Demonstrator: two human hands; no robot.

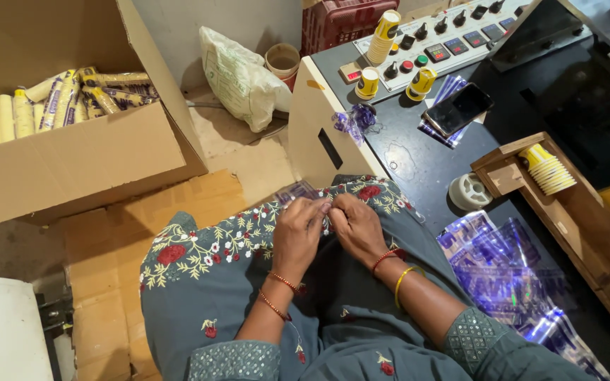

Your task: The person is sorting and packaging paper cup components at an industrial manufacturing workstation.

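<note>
My left hand [298, 229] and my right hand [356, 224] meet over my lap, fingertips pinched together on a clear plastic sleeve [296, 192] with blue print. The sleeve runs out from under my fingers toward the white machine side; most of it is hidden by my hands. Red and yellow bangles circle both wrists. My lap is covered by grey cloth [206, 275] with floral embroidery.
A cardboard box [86, 162] of wrapped cup stacks stands at left. At right, a dark machine top carries a control panel [446, 39], yellow paper cups [368, 82], a phone [458, 109], a tape roll [469, 191], a wooden tray [566, 219] with cups, and loose blue sleeves [510, 275].
</note>
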